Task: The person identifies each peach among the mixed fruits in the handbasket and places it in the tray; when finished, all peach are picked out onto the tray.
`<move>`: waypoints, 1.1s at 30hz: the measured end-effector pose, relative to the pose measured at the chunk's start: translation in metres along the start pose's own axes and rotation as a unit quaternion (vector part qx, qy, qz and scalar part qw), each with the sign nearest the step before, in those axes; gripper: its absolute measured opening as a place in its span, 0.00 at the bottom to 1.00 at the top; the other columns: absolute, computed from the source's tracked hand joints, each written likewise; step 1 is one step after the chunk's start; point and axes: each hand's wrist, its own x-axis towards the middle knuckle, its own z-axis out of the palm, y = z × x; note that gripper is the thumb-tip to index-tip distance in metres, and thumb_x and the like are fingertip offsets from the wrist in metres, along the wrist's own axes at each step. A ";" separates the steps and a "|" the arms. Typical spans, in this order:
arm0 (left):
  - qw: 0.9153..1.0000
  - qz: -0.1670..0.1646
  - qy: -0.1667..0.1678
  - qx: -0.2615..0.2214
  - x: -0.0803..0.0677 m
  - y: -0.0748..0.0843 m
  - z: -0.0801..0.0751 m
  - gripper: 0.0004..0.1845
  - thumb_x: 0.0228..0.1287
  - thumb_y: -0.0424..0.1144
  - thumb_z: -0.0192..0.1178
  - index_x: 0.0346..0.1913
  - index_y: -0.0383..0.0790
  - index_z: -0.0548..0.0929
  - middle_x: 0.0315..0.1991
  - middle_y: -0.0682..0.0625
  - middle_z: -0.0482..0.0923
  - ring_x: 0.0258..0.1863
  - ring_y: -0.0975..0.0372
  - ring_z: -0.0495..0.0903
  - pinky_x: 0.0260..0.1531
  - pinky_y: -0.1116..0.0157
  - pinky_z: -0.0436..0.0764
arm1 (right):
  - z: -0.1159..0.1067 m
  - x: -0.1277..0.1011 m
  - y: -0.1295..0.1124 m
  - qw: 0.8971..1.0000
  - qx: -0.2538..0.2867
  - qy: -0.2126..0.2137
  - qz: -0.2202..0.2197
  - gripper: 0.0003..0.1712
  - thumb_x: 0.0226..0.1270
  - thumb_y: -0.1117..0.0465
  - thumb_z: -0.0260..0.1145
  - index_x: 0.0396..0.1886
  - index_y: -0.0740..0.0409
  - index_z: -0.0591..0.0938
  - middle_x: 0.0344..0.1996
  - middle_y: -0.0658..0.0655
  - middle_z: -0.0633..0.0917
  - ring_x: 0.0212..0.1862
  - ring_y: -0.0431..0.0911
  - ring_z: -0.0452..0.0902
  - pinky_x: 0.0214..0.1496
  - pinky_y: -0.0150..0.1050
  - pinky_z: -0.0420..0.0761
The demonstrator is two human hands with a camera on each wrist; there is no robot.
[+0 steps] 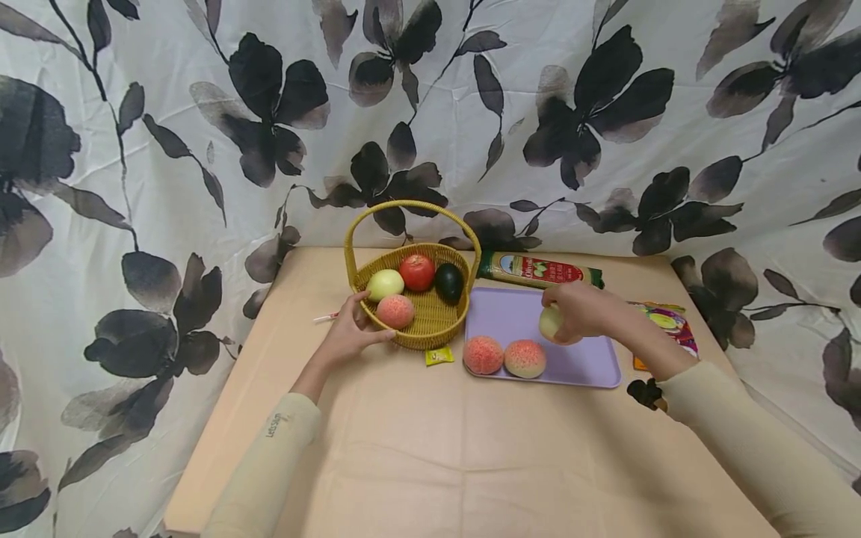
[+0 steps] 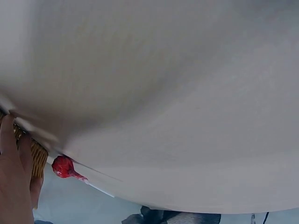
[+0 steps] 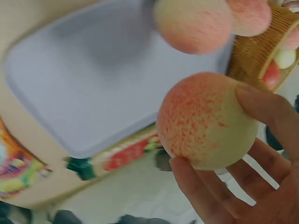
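Note:
My right hand [image 1: 581, 310] pinches a peach [image 3: 205, 121] between thumb and fingers over the lilac tray [image 1: 592, 366]. Its red-speckled side and pale side both show in the right wrist view. Two more peaches, one to the left [image 1: 483, 355] and one beside it [image 1: 525, 359], lie at the tray's front left. My left hand [image 1: 350, 329] holds the yellow wicker basket [image 1: 430, 332] at its left front rim, thumb toward the front. In the basket lie a peach [image 1: 395, 311], a pale green fruit [image 1: 386, 285], a red fruit [image 1: 417, 273] and a dark oval fruit [image 1: 449, 283].
A long green and red packet [image 1: 538, 269] lies behind the tray. A colourful bag [image 1: 673, 325] is at the tray's right, partly behind my right arm. A small yellow packet [image 1: 439, 356] sits before the basket, and a red lollipop [image 2: 63, 166] lies to its left.

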 end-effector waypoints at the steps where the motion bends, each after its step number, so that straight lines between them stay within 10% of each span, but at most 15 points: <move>1: 1.000 0.000 0.000 0.002 0.000 0.000 0.000 0.62 0.53 0.44 0.82 0.82 0.41 0.49 0.85 0.39 0.45 0.83 0.45 0.54 0.81 0.47 0.59 | 0.004 -0.003 0.005 1.000 0.002 0.004 0.001 0.33 0.48 0.59 0.84 0.55 0.63 0.84 0.42 0.59 0.86 0.40 0.51 0.77 0.33 0.40 0.80; 18: 1.000 -0.005 -0.001 0.010 0.000 0.002 0.000 0.63 0.53 0.47 0.82 0.82 0.43 0.49 0.85 0.40 0.43 0.83 0.46 0.55 0.81 0.48 0.61 | 0.078 -0.025 0.036 0.998 0.035 0.054 -0.011 0.32 0.47 0.60 0.85 0.53 0.61 0.84 0.47 0.61 0.86 0.39 0.48 0.77 0.36 0.40 0.81; 33: 1.000 -0.011 -0.001 0.009 0.000 0.000 -0.001 0.62 0.52 0.48 0.82 0.82 0.44 0.49 0.85 0.41 0.43 0.83 0.46 0.55 0.81 0.48 0.60 | 0.094 -0.024 0.028 0.997 0.031 0.067 -0.023 0.34 0.45 0.63 0.87 0.54 0.63 0.84 0.51 0.64 0.86 0.45 0.54 0.82 0.51 0.57 0.89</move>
